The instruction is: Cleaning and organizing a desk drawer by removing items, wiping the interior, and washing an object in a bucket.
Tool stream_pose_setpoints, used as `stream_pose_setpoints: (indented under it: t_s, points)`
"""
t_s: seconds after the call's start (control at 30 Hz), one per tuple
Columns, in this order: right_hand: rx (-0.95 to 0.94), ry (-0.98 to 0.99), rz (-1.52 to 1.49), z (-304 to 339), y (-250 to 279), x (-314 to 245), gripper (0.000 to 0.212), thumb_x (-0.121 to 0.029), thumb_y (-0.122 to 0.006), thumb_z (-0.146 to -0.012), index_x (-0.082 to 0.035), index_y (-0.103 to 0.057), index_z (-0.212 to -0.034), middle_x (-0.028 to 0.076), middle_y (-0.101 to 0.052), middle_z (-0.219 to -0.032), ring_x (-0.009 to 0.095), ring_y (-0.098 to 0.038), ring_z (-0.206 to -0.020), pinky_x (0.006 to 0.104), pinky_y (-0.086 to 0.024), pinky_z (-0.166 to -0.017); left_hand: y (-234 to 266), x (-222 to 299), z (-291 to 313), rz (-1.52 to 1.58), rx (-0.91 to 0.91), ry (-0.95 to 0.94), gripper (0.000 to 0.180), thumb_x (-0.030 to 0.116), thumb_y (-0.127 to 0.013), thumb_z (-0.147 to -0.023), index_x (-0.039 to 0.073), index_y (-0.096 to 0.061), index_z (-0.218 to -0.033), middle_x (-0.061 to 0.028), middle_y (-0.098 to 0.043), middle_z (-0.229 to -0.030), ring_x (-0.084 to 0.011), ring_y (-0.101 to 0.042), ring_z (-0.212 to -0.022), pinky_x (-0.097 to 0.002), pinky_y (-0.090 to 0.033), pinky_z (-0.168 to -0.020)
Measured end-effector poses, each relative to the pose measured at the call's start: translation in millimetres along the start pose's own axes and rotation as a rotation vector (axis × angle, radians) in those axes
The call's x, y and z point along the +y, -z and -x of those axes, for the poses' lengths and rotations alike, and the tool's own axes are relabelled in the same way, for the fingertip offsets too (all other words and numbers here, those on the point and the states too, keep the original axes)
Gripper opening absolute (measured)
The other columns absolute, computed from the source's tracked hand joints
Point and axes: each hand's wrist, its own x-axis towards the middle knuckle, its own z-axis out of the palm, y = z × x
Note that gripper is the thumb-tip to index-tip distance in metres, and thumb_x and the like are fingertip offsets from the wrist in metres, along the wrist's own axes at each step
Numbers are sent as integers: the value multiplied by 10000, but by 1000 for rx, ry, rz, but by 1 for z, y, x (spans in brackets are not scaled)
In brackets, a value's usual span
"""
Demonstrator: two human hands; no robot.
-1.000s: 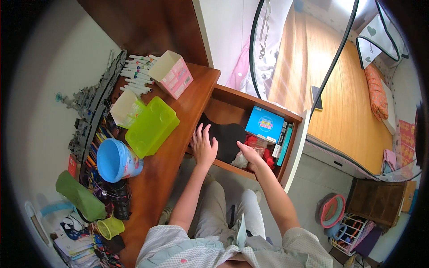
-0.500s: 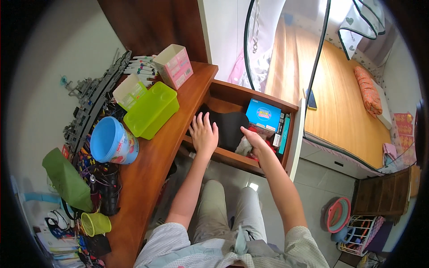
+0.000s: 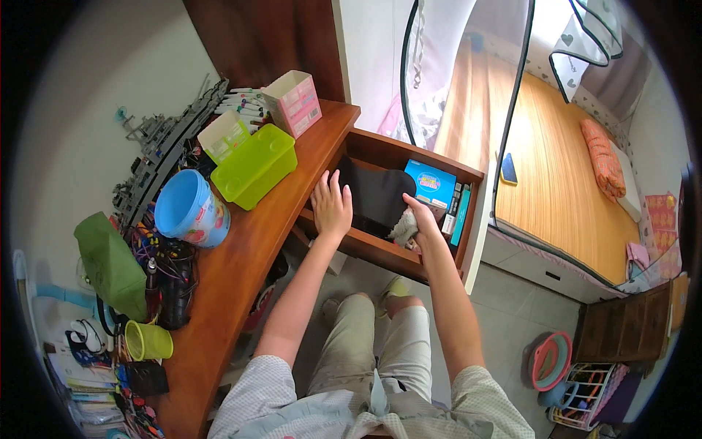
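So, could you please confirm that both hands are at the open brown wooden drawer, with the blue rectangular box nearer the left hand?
Not quite: the head view shows the blue rectangular box nearer the right hand than the left hand; both are at the drawer.

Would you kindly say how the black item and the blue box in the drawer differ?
The black item is plain with a curved outline; the blue box is printed and straight-edged. The black item looks larger than the blue box. The left hand is nearer the black item than the blue box. Both lie in the open drawer.
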Motion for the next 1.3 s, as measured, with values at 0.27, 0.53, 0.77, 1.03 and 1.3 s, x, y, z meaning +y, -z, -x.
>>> stream_pose_setpoints:
  t_s: [0.27, 0.53, 0.77, 1.03, 1.3]
  points:
    - [54, 171, -134, 29, 6, -14, 269, -259, -628, -765, -46, -552, -910, 44, -573, -810, 189, -539, -729, 308, -423, -694, 21, -1, 7, 532, -33, 45, 417, 253, -301, -911, 14, -331, -1251, -197, -329, -1264, -341, -323, -1177, -393, -253, -992]
    - [-33, 89, -230, 51, 1, -51, 314, -230, -579, -803, -7, -538, -1022, 119, -612, -957, 254, -591, -841, 359, -472, -767, 14, -10, 7, 723, -82, 247, 492, 321, -266, -916, -6, -278, -1284, -210, -280, -1320, -332, -272, -1227, -381, -213, -1019]
    - [-196, 177, -321, 56, -3, -75, 351, -234, -586, -793, -33, -530, -1075, 90, -597, -1026, 248, -578, -885, 364, -452, -786, 15, -7, -6, 987, -263, 570, 636, 454, -279, -887, -2, -200, -1323, -210, -209, -1366, -324, -222, -1267, -383, -187, -1036]
    - [-238, 195, -270, 83, -28, -100, 289, -193, -575, -810, 5, -535, -1017, 123, -619, -921, 239, -607, -806, 344, -485, -757, 45, 28, -17, 1902, -413, 1020, 862, 632, -343, -794, 9, -130, -1351, -200, -192, -1382, -338, -233, -1267, -450, -203, -1026]
    - [-240, 210, -116, 131, -49, -102, 246, -166, -617, -783, 14, -573, -945, 100, -621, -883, 186, -604, -715, 275, -497, -674, 81, 48, 14, 2031, -131, 730, 778, 615, -371, -788, 63, -251, -1324, -131, -316, -1314, -305, -313, -1204, -459, -225, -1003]
